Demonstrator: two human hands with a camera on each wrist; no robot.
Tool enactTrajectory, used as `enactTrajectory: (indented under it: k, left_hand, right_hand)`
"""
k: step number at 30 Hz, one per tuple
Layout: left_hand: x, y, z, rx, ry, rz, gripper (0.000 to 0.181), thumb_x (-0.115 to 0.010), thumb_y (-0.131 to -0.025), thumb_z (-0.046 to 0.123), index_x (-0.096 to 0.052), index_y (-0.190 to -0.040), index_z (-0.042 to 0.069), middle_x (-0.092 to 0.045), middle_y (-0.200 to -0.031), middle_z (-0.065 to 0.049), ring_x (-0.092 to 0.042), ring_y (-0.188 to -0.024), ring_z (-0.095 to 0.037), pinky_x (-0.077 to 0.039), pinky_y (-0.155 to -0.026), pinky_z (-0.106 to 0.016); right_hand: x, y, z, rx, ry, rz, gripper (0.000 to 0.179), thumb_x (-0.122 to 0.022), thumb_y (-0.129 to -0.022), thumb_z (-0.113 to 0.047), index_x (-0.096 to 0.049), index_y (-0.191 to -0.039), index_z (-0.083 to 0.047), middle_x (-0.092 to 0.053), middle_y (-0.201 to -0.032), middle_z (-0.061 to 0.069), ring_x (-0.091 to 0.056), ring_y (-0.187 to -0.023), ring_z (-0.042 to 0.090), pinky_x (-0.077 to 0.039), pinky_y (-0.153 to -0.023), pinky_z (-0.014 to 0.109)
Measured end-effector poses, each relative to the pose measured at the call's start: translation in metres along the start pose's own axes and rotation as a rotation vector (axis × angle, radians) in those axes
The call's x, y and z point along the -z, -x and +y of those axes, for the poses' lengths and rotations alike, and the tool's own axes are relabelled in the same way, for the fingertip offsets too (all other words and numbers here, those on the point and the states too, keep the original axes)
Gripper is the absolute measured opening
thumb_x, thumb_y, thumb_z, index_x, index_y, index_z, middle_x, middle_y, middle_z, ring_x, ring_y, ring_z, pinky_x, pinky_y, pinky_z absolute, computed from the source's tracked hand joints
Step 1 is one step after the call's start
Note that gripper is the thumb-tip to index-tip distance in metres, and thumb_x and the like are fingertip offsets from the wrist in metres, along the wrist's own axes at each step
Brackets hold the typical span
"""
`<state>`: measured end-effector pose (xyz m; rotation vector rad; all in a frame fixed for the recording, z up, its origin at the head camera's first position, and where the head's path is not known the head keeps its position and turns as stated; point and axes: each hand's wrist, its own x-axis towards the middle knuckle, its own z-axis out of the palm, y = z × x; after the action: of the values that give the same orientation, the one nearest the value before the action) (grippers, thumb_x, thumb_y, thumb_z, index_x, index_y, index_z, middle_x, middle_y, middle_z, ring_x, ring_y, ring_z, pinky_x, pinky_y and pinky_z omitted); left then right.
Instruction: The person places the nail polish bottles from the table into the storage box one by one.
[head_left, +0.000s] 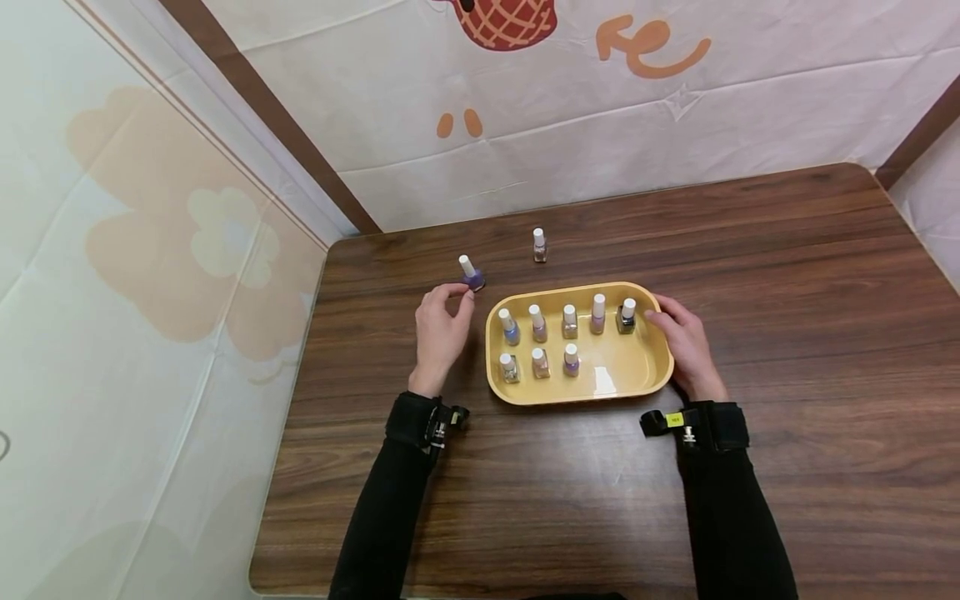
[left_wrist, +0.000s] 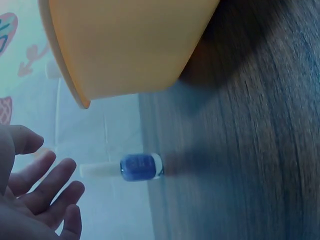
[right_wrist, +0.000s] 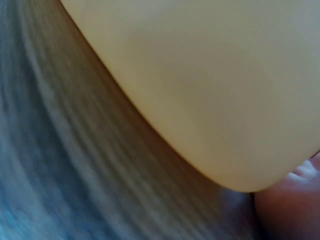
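Note:
My left hand [head_left: 442, 327] reaches beside a purple nail polish bottle [head_left: 472, 277] with a white cap, which stands on the table left of the tray. In the left wrist view the fingers [left_wrist: 47, 187] are loosely bent, and a gap shows between them and the bottle's white cap [left_wrist: 99, 170]. With the thumb over the rim, my right hand [head_left: 688, 346] holds the right end of a yellow tray [head_left: 622, 379]. Two rows of nail polish bottles stand in it, among them a blue one [head_left: 510, 327] and a dark one [head_left: 626, 317]. The right wrist view shows mostly the tray's outer wall [right_wrist: 215, 90].
Another nail polish bottle [head_left: 540, 247] stands behind the tray, near the back of the brown wooden table [head_left: 795, 333]. A printed cloth [head_left: 570, 150] hangs along the table's back edge, and a pale one [head_left: 150, 375] is at the left.

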<state>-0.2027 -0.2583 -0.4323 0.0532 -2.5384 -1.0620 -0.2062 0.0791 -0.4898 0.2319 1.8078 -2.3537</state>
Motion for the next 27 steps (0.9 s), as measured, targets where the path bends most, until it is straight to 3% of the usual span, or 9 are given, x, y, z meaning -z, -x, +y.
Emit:
enactTrajectory:
  k: [8,16,27]
  left_hand:
    - [-0.008,-0.01,-0.01,0.111,0.027,-0.007,0.02,-0.062,-0.092,0.019,-0.07,-0.103,0.004,-0.07,-0.104,-0.013,-0.064,-0.1,-0.03,-0.049,-0.088,-0.042]
    - [-0.019,-0.019,-0.021,0.28,0.069,-0.024,0.025,-0.062,-0.092,0.024,-0.067,-0.109,0.006,-0.068,-0.107,-0.012,-0.061,-0.103,-0.026,-0.047,-0.091,-0.04]
    - [-0.026,-0.033,-0.029,0.333,0.065,-0.034,0.035,-0.063,-0.092,0.026,-0.063,-0.119,0.004,-0.064,-0.113,-0.015,-0.058,-0.103,-0.028,-0.046,-0.091,-0.04]
  right_hand:
    - [0.0,0.001,-0.001,0.008,0.02,0.002,0.024,-0.063,-0.093,-0.018,-0.064,-0.117,-0.015,-0.06,-0.108,-0.007,-0.062,-0.095,0.007,-0.054,-0.079,0.016]
    - [-0.001,0.003,-0.003,-0.001,0.02,-0.002,0.031,-0.062,-0.094,-0.017,-0.061,-0.124,-0.007,-0.06,-0.107,-0.008,-0.063,-0.093,0.005,-0.054,-0.08,0.017]
    - [-0.002,0.002,-0.003,0.001,0.024,-0.004,0.034,-0.062,-0.094,-0.017,-0.059,-0.126,-0.006,-0.059,-0.108,-0.008,-0.063,-0.092,0.003,-0.054,-0.08,0.016]
